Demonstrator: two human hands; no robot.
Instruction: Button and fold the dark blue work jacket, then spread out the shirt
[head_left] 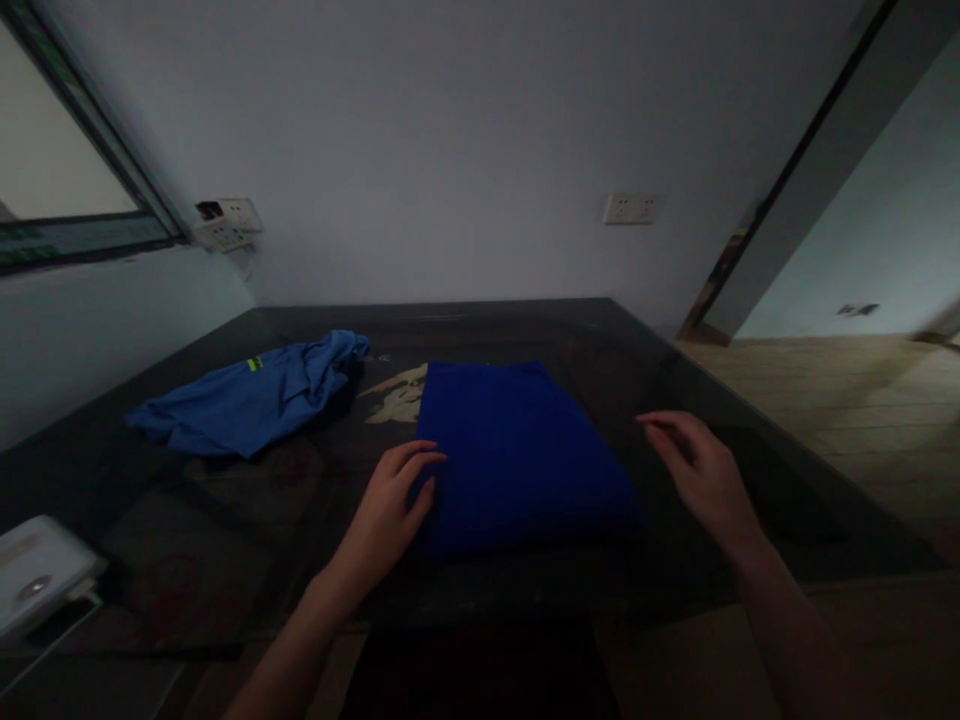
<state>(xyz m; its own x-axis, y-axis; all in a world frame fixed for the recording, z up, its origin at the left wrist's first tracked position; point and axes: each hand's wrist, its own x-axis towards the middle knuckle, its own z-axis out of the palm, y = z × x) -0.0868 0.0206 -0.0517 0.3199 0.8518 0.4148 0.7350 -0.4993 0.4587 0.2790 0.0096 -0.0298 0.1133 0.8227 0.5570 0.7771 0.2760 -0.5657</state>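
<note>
A folded deep-blue garment (517, 455) lies flat in the middle of the dark glass table (465, 325). My left hand (394, 505) rests at its left edge, fingers curled against the fabric but not gripping it. Just past the garment's right edge hovers my right hand (697, 470), fingers loosely spread, holding nothing. A second, lighter blue shirt (251, 400) with a small yellow-green mark lies crumpled at the table's left. Between the two garments a pale printed shape (397, 395) shows on the tabletop.
A white box-like object (37, 575) sits at the table's near left corner. Wall sockets (225, 225) are fixed at the back left, and another wall socket (632, 208) sits on the far wall. Wooden floor (840, 390) opens to the right of the table.
</note>
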